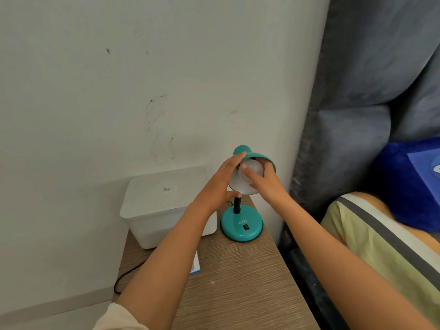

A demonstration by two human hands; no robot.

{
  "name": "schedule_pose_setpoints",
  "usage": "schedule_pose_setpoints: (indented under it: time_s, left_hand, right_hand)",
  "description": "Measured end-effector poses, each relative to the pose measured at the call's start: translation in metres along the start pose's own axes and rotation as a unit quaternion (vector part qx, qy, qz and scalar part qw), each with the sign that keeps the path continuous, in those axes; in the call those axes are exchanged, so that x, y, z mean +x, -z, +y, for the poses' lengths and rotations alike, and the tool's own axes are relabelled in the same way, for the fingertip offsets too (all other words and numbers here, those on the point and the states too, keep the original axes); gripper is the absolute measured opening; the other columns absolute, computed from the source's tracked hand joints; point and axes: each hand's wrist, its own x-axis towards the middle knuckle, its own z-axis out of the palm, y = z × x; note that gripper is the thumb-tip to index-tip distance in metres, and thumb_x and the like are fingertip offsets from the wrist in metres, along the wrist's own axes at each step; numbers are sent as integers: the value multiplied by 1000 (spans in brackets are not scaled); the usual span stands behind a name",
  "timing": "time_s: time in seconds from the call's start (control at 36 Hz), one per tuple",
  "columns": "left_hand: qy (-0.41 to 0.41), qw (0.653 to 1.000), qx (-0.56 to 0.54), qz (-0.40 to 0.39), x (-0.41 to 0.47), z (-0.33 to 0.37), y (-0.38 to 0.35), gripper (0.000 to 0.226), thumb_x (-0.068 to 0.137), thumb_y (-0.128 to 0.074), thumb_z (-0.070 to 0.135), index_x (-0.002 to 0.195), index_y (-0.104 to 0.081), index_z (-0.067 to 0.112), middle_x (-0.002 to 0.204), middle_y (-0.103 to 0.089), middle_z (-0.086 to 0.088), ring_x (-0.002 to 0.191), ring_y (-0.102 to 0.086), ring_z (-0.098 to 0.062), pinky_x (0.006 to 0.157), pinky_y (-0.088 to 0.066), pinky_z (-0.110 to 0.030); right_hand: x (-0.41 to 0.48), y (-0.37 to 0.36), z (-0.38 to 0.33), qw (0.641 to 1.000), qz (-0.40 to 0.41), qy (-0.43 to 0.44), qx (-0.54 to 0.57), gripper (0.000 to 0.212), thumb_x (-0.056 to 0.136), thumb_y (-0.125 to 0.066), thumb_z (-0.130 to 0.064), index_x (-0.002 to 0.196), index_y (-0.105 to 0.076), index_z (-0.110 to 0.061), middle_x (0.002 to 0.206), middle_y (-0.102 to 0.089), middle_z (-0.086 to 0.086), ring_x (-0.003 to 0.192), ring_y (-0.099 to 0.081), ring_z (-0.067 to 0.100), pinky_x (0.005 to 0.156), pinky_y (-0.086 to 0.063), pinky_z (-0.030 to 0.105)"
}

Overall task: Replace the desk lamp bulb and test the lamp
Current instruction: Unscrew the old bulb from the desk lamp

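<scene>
A teal desk lamp stands on a wooden bedside table (238, 277), its round base (241, 228) carrying a black rocker switch (246, 226). The teal shade (256, 155) tilts toward me with a white bulb (254, 167) inside its opening. My left hand (222, 184) cups the left rim of the shade, thumb below it. My right hand (264, 178) reaches into the shade with fingers wrapped around the bulb. The socket is hidden by shade and hands.
A white lidded plastic box (164, 206) sits left of the lamp against the wall. A blue-and-white carton (196, 265) lies partly under my left forearm. A black cord (128, 275) drops off the table's left edge. A grey padded headboard and bed with pillows lie right.
</scene>
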Motion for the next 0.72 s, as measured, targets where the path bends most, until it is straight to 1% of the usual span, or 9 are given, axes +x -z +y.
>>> schedule_pose_setpoints:
  time_s: [0.06,0.14,0.19,0.28,0.33,0.47,0.56,0.64,0.72]
  left_hand:
    - [-1,1000,2,2,1,-1,-1,99,74,-75,0,138,-14,44,149,-29,3,121,-26,8,94,-20,6]
    - [3,1000,1,2,1,-2,-2,100,74,-75,0,137,-13,46,149,-28,3,122,-26,7,93,-19,7]
    - [6,1000,1,2,0,-3,-2,100,74,-75,1,138,-12,47,149,-28,5,123,-26,7,94,-20,5]
    - [-1,1000,2,4,1,-2,-1,100,74,-75,1,136,-13,49,148,-29,5,122,-27,8,94,-20,6]
    - [-4,1000,2,5,1,-2,-2,100,74,-75,0,135,-13,50,147,-29,5,121,-26,9,93,-20,7]
    - [-2,1000,0,3,1,-5,-2,103,72,-76,0,134,-12,51,147,-29,4,121,-27,8,92,-21,7]
    - [1,1000,-1,5,2,-5,-2,102,72,-76,0,134,-12,51,143,-28,11,119,-25,12,90,-20,9]
    - [-1,1000,2,6,1,-4,-2,101,72,-77,2,136,-13,48,147,-29,7,120,-26,10,94,-21,4]
    - [-2,1000,3,3,1,-3,-2,102,72,-76,1,138,-13,46,148,-29,4,121,-27,8,95,-22,3]
  right_hand:
    - [0,-1,-2,998,-12,-28,47,56,90,-55,-36,136,-34,-10,129,-45,7,118,-49,23,85,-54,36]
    - [1,-3,-2,1000,-1,-23,1,56,90,-55,-32,137,-33,-11,127,-45,5,112,-48,19,79,-55,32]
    - [1,-4,-1,999,0,-31,24,59,90,-56,-32,139,-31,-12,125,-43,1,114,-46,17,81,-54,32]
    - [3,-2,0,995,-4,-84,51,59,90,-53,-38,137,-32,-10,129,-45,9,115,-50,23,82,-56,33]
    - [3,-1,-3,998,6,-57,-30,54,91,-50,-37,136,-36,-9,131,-49,11,110,-50,21,77,-51,26]
    - [2,-1,2,981,34,70,-178,56,89,-55,-36,135,-38,-11,131,-49,13,117,-48,25,86,-37,25]
    - [2,-3,2,987,33,50,-151,58,88,-54,-42,134,-37,-11,130,-49,9,113,-50,21,84,-41,26]
    - [4,-2,-3,998,2,-61,-23,62,89,-52,-44,135,-34,-6,130,-46,11,106,-52,21,69,-54,28]
    - [1,-2,-7,997,18,-21,-78,58,90,-53,-38,136,-36,-8,130,-48,11,108,-51,21,78,-56,34]
